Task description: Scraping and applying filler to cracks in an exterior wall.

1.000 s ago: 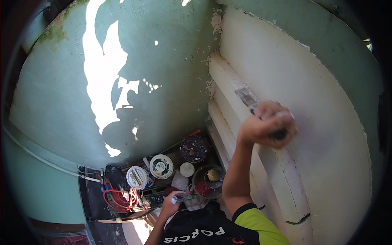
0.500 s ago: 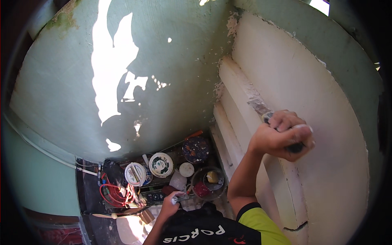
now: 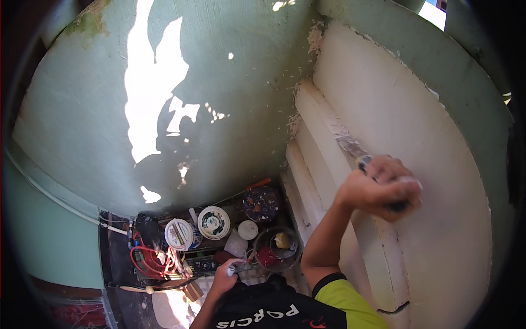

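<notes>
My right hand (image 3: 383,189) is closed in a fist around the dark handle of a scraper (image 3: 352,147). The scraper's flat metal blade lies against the edge of a long cream-coloured ledge (image 3: 323,107) on the right wall, where pale flaking residue shows. Low in the picture, my left hand (image 3: 223,276) is curled round a small white thing (image 3: 231,270) that I cannot make out. Just beyond the left hand stands a translucent plastic tub (image 3: 236,244).
White-lidded paint buckets (image 3: 213,222) stand by the green wall (image 3: 230,137). Beside them are a paint-spattered dark bucket (image 3: 261,203) and a clear basin (image 3: 285,266) holding a yellow sponge-like lump (image 3: 282,240). Red cable (image 3: 139,266) lies coiled at the left. More cream ledges (image 3: 309,178) run below.
The whole view has shifted slightly. My right hand, a little blurred, keeps the scraper at nearly the same spot on the ledge. My left hand looks unchanged.
</notes>
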The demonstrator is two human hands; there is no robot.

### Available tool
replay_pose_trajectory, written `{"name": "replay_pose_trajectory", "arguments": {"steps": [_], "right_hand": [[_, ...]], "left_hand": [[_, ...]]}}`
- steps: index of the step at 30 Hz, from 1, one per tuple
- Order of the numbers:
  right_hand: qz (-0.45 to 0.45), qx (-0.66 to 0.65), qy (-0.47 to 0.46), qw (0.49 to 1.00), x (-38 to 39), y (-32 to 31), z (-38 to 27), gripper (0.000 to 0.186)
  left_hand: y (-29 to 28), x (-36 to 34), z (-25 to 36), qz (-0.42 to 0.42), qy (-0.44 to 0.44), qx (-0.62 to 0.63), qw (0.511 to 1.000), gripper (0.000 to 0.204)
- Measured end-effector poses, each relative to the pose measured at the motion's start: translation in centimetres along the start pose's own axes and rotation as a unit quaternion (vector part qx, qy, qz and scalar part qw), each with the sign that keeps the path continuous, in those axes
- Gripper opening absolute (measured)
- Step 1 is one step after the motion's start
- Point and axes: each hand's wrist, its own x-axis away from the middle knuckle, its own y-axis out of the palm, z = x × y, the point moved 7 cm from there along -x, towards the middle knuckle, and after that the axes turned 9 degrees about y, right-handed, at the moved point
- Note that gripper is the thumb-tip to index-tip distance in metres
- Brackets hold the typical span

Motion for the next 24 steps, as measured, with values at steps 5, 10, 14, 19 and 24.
{"name": "replay_pose_trajectory", "arguments": {"steps": [5,10,14,19,24], "right_hand": [[0.028,-0.019,0.005,0.999,-0.2,0.7,-1.1,0.027],[0.002,0.105,-0.062,0.993,1.0,2.5,0.1,0.027],[-0.015,0.095,-0.041,0.994,2.3,2.0,4.5,0.030],[-0.004,0.028,-0.026,0.999,2.4,3.2,2.8,0.026],[-0.040,0.090,-0.063,0.993,3.6,5.5,4.9,0.027]], "left_hand": [[-0.2,0.3,0.0,0.007,-0.005,-0.008,1.000,0.052],[-0.2,0.4,0.0,0.026,-0.012,0.000,1.000,0.054],[-0.1,0.0,-0.3,0.019,-0.006,-0.002,1.000,0.053],[-0.2,1.7,-1.1,0.043,-0.029,0.023,0.998,0.053],[-0.7,1.7,-1.2,0.047,-0.031,0.018,0.998,0.052]]}}
